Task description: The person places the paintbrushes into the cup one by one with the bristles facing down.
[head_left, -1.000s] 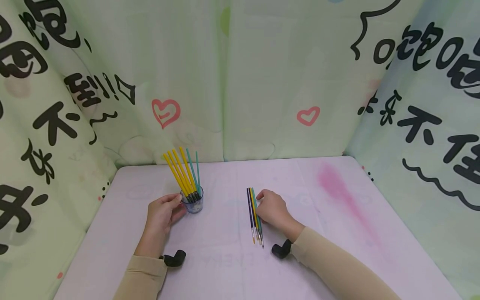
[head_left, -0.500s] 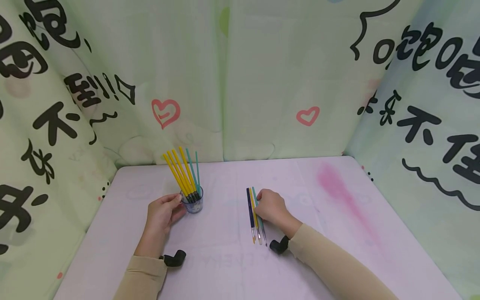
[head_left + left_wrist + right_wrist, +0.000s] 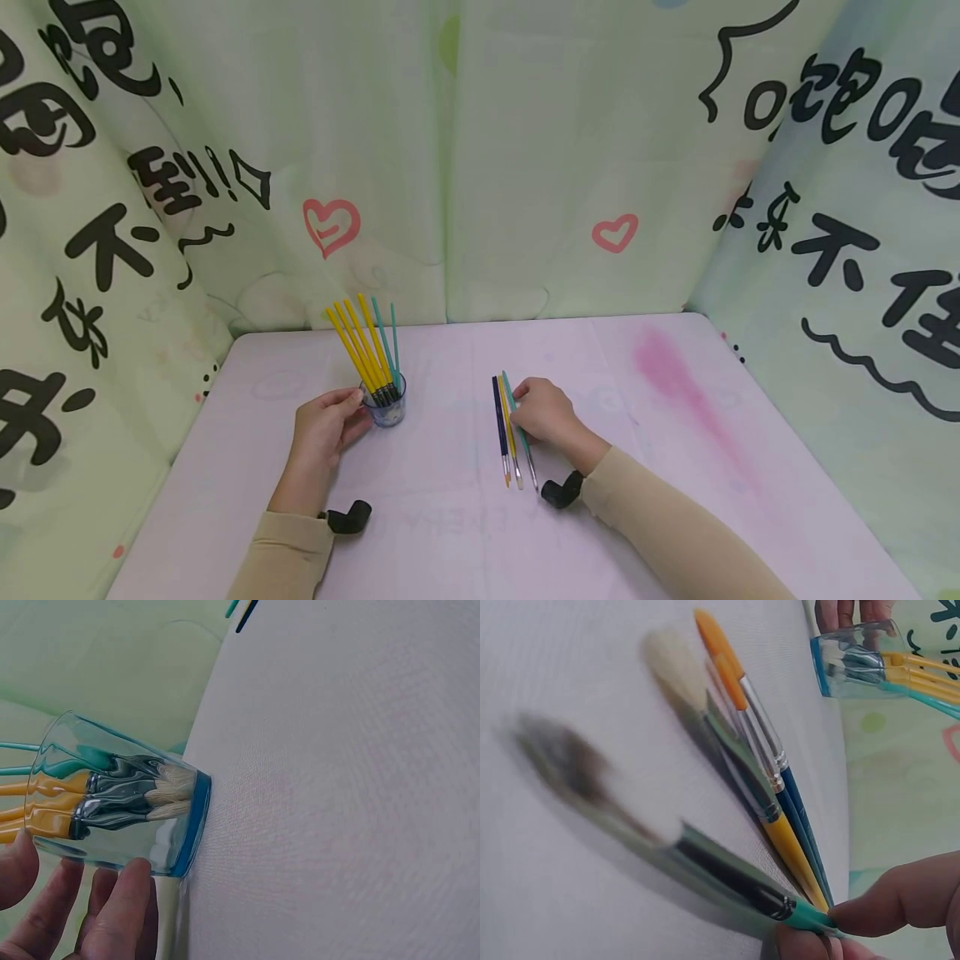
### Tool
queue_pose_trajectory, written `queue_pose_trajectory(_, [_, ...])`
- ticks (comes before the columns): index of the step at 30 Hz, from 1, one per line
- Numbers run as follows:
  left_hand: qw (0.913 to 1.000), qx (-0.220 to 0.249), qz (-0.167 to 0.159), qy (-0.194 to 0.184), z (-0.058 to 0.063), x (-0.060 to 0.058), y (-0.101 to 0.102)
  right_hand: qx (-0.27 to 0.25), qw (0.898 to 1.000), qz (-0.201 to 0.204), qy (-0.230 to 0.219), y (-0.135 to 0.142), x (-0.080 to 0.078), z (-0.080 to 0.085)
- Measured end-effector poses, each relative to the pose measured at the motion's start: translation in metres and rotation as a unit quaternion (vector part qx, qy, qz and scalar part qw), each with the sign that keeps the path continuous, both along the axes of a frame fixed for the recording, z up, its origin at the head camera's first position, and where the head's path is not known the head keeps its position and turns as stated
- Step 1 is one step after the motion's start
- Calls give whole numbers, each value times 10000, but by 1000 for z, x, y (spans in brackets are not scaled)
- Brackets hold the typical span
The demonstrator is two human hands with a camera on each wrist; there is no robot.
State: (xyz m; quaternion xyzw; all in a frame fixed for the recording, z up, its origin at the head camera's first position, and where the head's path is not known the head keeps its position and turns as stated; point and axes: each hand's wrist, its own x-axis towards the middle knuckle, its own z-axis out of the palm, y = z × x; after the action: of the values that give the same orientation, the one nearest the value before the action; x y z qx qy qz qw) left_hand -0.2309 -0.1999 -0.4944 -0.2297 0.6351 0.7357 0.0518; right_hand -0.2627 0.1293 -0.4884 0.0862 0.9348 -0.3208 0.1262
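Observation:
On the left of the table in the head view, my left hand (image 3: 322, 429) holds a clear glass cup (image 3: 392, 415) by its side, thumb and fingers against the wall. Several yellow paintbrushes (image 3: 360, 346) and teal ones (image 3: 386, 343) stand in the cup, bristles down and handles leaning left. At the table's middle, my right hand (image 3: 551, 418) pinches a teal paintbrush (image 3: 731, 871) by the handle just behind its ferrule, as the right wrist view shows. Beside it lie a yellow paintbrush (image 3: 787, 844) and two dark blue paintbrushes (image 3: 798, 804).
The table (image 3: 442, 533) has a pale pink cover with a darker pink smear at the right. Patterned curtains (image 3: 525, 167) hang behind it and along both sides. Dark wrist cameras (image 3: 562, 490) sit at both sleeve cuffs.
My right hand has turned the teal paintbrush slightly, so its bristle end swings right, apart from the other brushes. The left hand and cup have stayed in place.

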Motion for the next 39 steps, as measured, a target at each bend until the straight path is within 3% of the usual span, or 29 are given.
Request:
queue_pose_trajectory(9, [10000,-53,-26,67,-1,-1,-1,-460,9987,-196,-139,0,0,0])
queue_pose_trajectory(24, [10000,-3,-28,74,-1,-1,0,-1276,9911,11,393,-4,2,8])
queue_pose_trajectory(39, [10000,-48,-38,-33,1,0,0,-2711,9589,150,822,-24,4,26])
